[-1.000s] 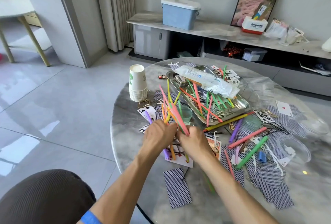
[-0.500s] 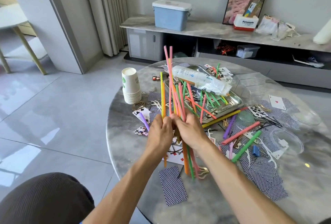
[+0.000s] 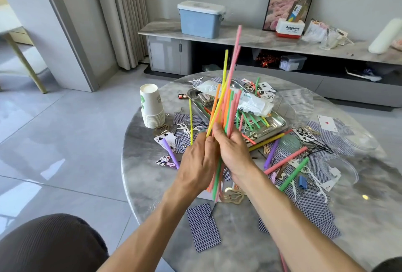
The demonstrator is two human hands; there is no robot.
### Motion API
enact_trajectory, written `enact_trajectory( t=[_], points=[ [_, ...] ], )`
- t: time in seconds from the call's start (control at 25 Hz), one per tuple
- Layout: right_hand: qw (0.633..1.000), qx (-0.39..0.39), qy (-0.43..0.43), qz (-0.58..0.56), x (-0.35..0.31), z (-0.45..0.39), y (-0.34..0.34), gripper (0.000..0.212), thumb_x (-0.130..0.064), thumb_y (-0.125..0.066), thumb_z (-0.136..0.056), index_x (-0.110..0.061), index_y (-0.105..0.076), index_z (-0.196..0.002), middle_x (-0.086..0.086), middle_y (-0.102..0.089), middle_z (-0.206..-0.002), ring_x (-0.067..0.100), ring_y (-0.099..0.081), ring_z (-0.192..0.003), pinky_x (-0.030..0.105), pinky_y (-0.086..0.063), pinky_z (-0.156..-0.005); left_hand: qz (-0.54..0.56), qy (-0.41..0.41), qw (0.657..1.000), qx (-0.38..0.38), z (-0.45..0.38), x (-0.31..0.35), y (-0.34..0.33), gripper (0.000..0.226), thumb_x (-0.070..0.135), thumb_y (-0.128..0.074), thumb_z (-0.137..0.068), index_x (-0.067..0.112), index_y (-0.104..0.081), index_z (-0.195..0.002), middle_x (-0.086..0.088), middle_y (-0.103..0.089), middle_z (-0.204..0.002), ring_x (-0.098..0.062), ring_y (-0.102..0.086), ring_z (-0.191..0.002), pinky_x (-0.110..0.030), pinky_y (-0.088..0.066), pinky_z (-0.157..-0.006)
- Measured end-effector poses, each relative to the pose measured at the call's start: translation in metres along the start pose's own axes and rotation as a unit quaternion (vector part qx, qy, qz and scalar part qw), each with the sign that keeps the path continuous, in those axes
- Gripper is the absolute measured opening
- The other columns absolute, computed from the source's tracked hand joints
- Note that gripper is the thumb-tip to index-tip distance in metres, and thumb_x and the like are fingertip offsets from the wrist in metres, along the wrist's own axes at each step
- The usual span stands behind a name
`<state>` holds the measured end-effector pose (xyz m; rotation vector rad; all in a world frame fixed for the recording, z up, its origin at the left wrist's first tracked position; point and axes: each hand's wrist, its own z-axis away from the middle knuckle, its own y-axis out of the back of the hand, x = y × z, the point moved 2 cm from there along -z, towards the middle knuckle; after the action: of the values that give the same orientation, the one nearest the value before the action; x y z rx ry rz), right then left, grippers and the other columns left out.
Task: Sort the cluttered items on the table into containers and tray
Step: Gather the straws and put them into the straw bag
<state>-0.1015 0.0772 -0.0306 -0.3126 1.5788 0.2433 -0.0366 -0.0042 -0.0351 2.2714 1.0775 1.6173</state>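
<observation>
Head view: a bundle of thin coloured plastic straws (image 3: 226, 106) (pink, orange, yellow, green) is held near upright above the round grey marble-look table (image 3: 148, 163); the bundle is gripped by the right hand (image 3: 233, 152), fingers curled round its middle, w/ the left hand (image 3: 196, 163) pressed against it from the other side, fingers curled on the straws too; the tops fan out over the tray, the lower ends stick out below the hands. One yellow straw (image 3: 191, 121) is seen apart at the left edge of the bundle; whether it is held cannot be told. Behind the bundle a rectangular stainless steel tray (image 3: 280, 122) is set on the table, w/ green and pink straws and a clear plastic bag (image 3: 248, 99) in it. A stack of white paper cups (image 3: 151, 106) is stood left of the tray; blue-backed playing cards (image 3: 203, 227) are scattered near the table edge and at right; loose thick straws, purple (image 3: 170, 153), pink (image 3: 285, 160) and green (image 3: 293, 173), are left lying among the cards; a clear ribbed plastic container (image 3: 298, 104) is placed right of the tray.
</observation>
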Motion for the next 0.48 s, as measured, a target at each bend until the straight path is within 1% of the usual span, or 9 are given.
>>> enact_trajectory(
  t=[0.12,0.16,0.24,0.28,0.32,0.36,0.4,0.44,0.48],
  points=[
    [0.998,-0.008,0.01,-0.065,-0.001,0.002,-0.005,0.031,-0.038,-0.051,-0.099,-0.018,-0.062,-0.118,0.003,-0.072,-0.107,0.01,-0.067,-0.101,0.028,-0.052,-0.086,0.04,0.01,0.999,-0.011,-0.005,0.003,-0.002,0.023,0.028,-0.033,-0.103,0.014,-0.048,-0.113,0.008,-0.049,-0.065,-0.016,-0.05,-0.057,-0.035,-0.029,-0.056],
    [0.995,-0.021,0.008,-0.102,-0.002,0.004,-0.005,0.033,-0.041,-0.052,-0.096,-0.018,-0.062,-0.116,0.001,-0.072,-0.106,0.01,-0.067,-0.1,0.025,-0.052,-0.084,0.039,0.01,0.999,-0.019,-0.005,0.005,-0.004,0.023,0.027,-0.034,-0.105,0.014,-0.048,-0.119,0.009,-0.05,-0.067,-0.015,-0.052,-0.057,-0.033,-0.029,-0.055],
    [0.989,-0.033,0.014,-0.14,-0.006,0.007,-0.003,0.027,-0.041,-0.055,-0.091,-0.019,-0.067,-0.102,0.001,-0.073,-0.102,0.012,-0.066,-0.096,0.022,-0.053,-0.079,0.033,0.013,0.999,-0.04,-0.005,0.011,-0.007,0.025,0.026,-0.035,-0.106,0.015,-0.048,-0.125,0.004,-0.056,-0.076,-0.019,-0.058,-0.065,-0.035,-0.035,-0.058],
    [0.99,-0.029,0.018,-0.139,-0.009,0.008,0.0,0.025,-0.038,-0.057,-0.09,-0.017,-0.069,-0.096,0.002,-0.073,-0.1,0.013,-0.066,-0.095,0.024,-0.053,-0.079,0.032,0.012,0.998,-0.046,-0.005,0.013,-0.008,0.026,0.026,-0.035,-0.106,0.015,-0.05,-0.125,0.001,-0.059,-0.082,-0.022,-0.06,-0.072,-0.036,-0.039,-0.062],
    [0.991,-0.022,0.022,-0.134,-0.012,0.009,0.003,0.023,-0.034,-0.059,-0.09,-0.014,-0.069,-0.093,0.004,-0.073,-0.097,0.016,-0.067,-0.093,0.027,-0.053,-0.081,0.04,0.009,0.998,-0.055,-0.006,0.014,-0.008,0.025,0.026,-0.036,-0.106,0.016,-0.052,-0.122,-0.001,-0.061,-0.089,-0.022,-0.061,-0.078,-0.035,-0.042,-0.067],
    [0.991,-0.012,0.025,-0.132,-0.016,0.01,0.009,0.02,-0.03,-0.061,-0.091,-0.011,-0.068,-0.093,0.006,-0.072,-0.094,0.019,-0.067,-0.092,0.033,-0.054,-0.083,0.064,0.01,0.995,-0.074,-0.006,0.015,-0.008,0.024,0.027,-0.037,-0.106,0.019,-0.055,-0.12,0.001,-0.063,-0.097,-0.015,-0.061,-0.087,-0.032,-0.043,-0.074],
    [0.99,0.002,0.027,-0.14,-0.021,0.011,0.015,0.015,-0.024,-0.061,-0.093,-0.01,-0.066,-0.093,0.006,-0.071,-0.09,0.022,-0.068,-0.092,0.038,-0.055,-0.084,0.099,0.016,0.989,-0.107,-0.006,0.016,-0.007,0.025,0.031,-0.038,-0.105,0.026,-0.054,-0.124,0.01,-0.062,-0.109,-0.003,-0.059,-0.098,-0.026,-0.044,-0.083],
    [0.987,0.016,0.029,-0.16,-0.027,0.012,0.022,0.012,-0.02,-0.06,-0.096,-0.011,-0.064,-0.09,0.005,-0.07,-0.085,0.024,-0.069,-0.091,0.043,-0.057,-0.084,0.14,0.028,0.977,-0.157,-0.006,0.019,-0.007,0.03,0.035,-0.043,-0.103,0.034,-0.049,-0.132,0.022,-0.058,-0.117,0.01,-0.055,-0.104,-0.019,-0.042,-0.09],
    [0.983,0.031,0.036,-0.177,-0.033,0.014,0.031,0.016,-0.019,-0.059,-0.097,-0.011,-0.062,-0.084,0.003,-0.067,-0.078,0.024,-0.071,-0.088,0.045,-0.058,-0.081,0.168,0.035,0.965,-0.2,-0.005,0.024,-0.008,0.041,0.039,-0.052,-0.097,0.039,-0.044,-0.137,0.03,-0.057,-0.114,0.015,-0.055,-0.101,-0.015,-0.043,-0.088]
  ],
)
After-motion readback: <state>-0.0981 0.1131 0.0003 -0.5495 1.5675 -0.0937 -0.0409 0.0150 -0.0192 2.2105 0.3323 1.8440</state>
